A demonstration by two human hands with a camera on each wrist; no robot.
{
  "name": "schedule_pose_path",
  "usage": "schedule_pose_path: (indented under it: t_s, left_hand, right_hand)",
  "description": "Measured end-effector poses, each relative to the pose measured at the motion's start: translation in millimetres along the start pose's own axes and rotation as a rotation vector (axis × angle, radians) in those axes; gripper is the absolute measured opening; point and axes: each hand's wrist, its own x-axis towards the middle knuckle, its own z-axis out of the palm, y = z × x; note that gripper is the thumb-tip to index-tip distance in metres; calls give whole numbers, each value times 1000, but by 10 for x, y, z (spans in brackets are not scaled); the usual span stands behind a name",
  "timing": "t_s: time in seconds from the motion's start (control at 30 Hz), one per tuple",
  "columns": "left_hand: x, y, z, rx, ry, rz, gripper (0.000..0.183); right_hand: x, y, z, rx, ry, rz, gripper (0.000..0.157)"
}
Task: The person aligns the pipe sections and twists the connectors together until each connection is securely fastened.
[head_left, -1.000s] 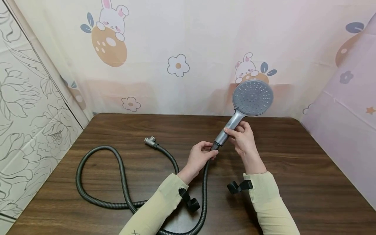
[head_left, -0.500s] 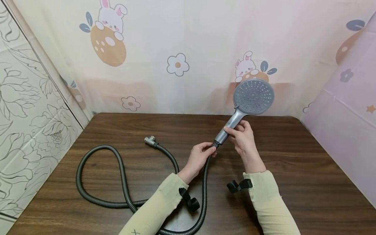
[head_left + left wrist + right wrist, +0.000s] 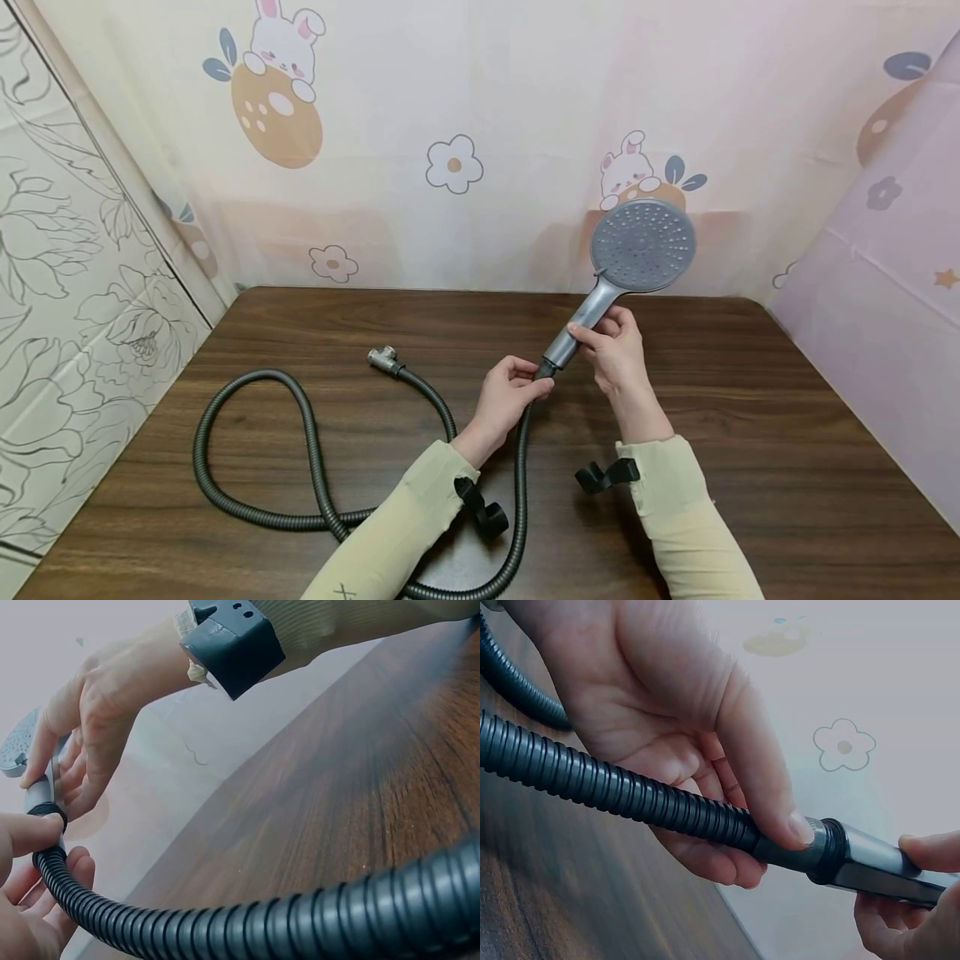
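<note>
A grey hand shower head is held up at a tilt over the far right part of the table, its nozzle face toward me. My right hand grips its handle between thumb and fingers. Just below, my left hand pinches the smooth hose connector where it meets the handle's end. Black threads show at that joint in the right wrist view. A dark ribbed shower hose hangs from the connector and curves onto the table; the left forearm hides part of it.
The hose loops and crosses itself on the left of the wooden table. Its other end carries a metal elbow fitting. Behind stands a patterned curtain. Black camera mounts are strapped to both wrists.
The shower head and right hand have shifted slightly left. The left thumb and fingers have changed their position a little on the connector. The hose on the table lies as before.
</note>
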Motion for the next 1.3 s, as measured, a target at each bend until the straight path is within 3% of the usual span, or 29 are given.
schedule_pose_path:
  t_s: [0.27,1.03,1.3]
  left_hand:
    - [8,-9,3,-59,-24,-11,21]
    - [-24,40,-3,-62,-111,-28,26]
    - [-22,74,-17,-26,-74,-63,26]
  right_hand:
    - [1,-3,-10,-8,1,13,41]
    - [-6,9,9,15,-47,-52,41]
    - [0,2,10,14,-37,-48,40]
